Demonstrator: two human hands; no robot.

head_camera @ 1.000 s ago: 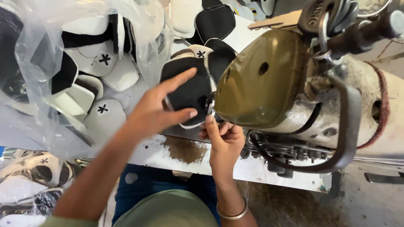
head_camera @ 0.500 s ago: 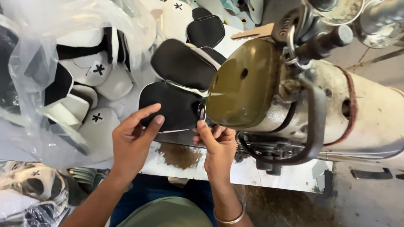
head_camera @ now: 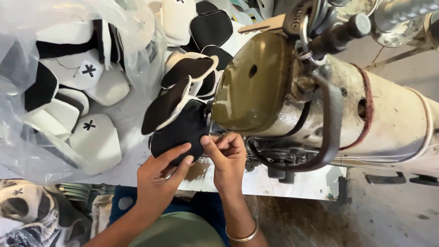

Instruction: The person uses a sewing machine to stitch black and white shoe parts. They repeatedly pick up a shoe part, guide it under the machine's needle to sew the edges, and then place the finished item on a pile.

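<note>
My left hand (head_camera: 160, 176) presses its fingers flat on a black fabric shoe piece (head_camera: 178, 130) with a white edge, lying under the head of an olive-green sewing machine (head_camera: 249, 84). My right hand (head_camera: 226, 155) pinches the same piece's near edge close to the needle area, which the machine head hides. A chain of more black and white pieces (head_camera: 185, 73) trails away behind the machine. A metal bangle (head_camera: 242, 235) circles my right wrist.
A clear plastic bag (head_camera: 68, 91) full of white and black shoe pieces sits at the left on the pale table (head_camera: 256, 183). More pieces lie lower left in a heap (head_camera: 23, 210). The machine's worn body (head_camera: 388, 119) and black belt loop fill the right.
My left hand has drawn back toward me along the black piece, and the piece has fed further under the machine. The view has shifted slightly; both hands remain on the fabric.
</note>
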